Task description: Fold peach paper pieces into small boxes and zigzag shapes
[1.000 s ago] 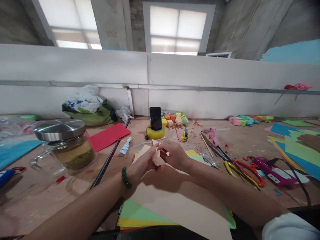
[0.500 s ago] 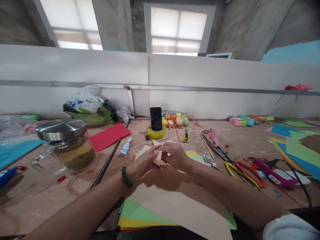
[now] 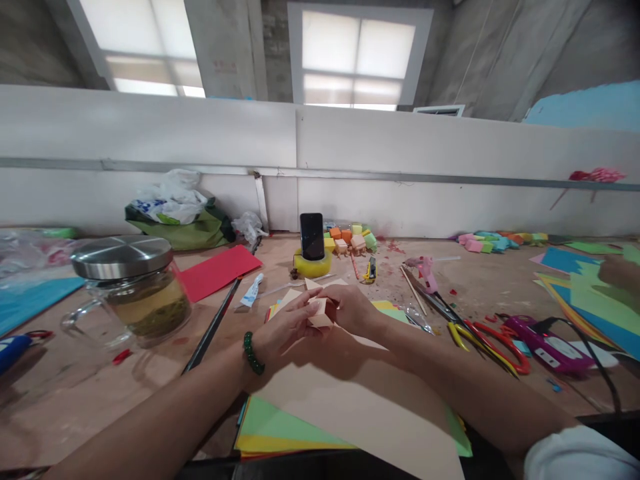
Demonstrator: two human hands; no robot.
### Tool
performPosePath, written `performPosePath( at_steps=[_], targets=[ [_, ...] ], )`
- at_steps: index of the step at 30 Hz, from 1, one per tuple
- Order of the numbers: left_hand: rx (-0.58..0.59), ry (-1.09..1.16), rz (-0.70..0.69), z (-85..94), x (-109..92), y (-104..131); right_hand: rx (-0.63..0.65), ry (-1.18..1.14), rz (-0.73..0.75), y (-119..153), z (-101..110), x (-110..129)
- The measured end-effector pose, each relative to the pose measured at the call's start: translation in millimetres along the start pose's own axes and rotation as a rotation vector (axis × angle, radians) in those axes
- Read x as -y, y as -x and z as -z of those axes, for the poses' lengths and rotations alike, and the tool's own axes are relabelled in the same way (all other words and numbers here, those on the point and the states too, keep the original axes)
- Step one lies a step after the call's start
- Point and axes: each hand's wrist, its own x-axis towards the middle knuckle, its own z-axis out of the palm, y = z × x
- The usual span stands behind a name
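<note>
A small folded box of peach paper (image 3: 321,319) is held between both hands above the stack of coloured sheets. My left hand (image 3: 287,327), below a green bead bracelet, has its fingers along the box's left side and top. My right hand (image 3: 353,308) grips the right side, its fingertips partly hidden behind the paper. Beneath them lies a large peach sheet (image 3: 370,407) on top of green and yellow sheets (image 3: 290,427). Pointed paper flaps stick up just behind the fingers.
Behind the hands, a phone (image 3: 313,237) leans in a yellow tape roll (image 3: 313,265), near small paper cubes (image 3: 346,236). A glass teapot (image 3: 145,300) stands left. Scissors (image 3: 500,347) and a pink glue gun (image 3: 427,273) lie right. Another person's hand (image 3: 620,272) shows far right.
The small box has tilted slightly between my fingers, and both hands have shifted a little. Another person's hand has come into view at the right edge.
</note>
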Motion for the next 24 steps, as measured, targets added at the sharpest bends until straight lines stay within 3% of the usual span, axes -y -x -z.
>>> performPosePath(
  at_steps=[8, 20, 22, 24],
  targets=[
    [0.015, -0.006, -0.006, 4.8, 4.1, -2.4, 0.031, 0.003, -0.039, 0.1, -3.8, -6.9],
    [0.062, -0.024, -0.012, 5.8, 4.7, -2.4, -0.038, -0.015, 0.044, 2.3, -1.7, -3.0],
    [0.029, -0.078, -0.019, 7.4, 6.3, -2.6, -0.023, 0.049, 0.049, 2.4, 0.2, -1.9],
    [-0.077, -0.204, -0.068, 8.8, 7.1, -2.8, 0.024, 0.151, -0.01, -0.3, 5.3, 0.0]
  ],
)
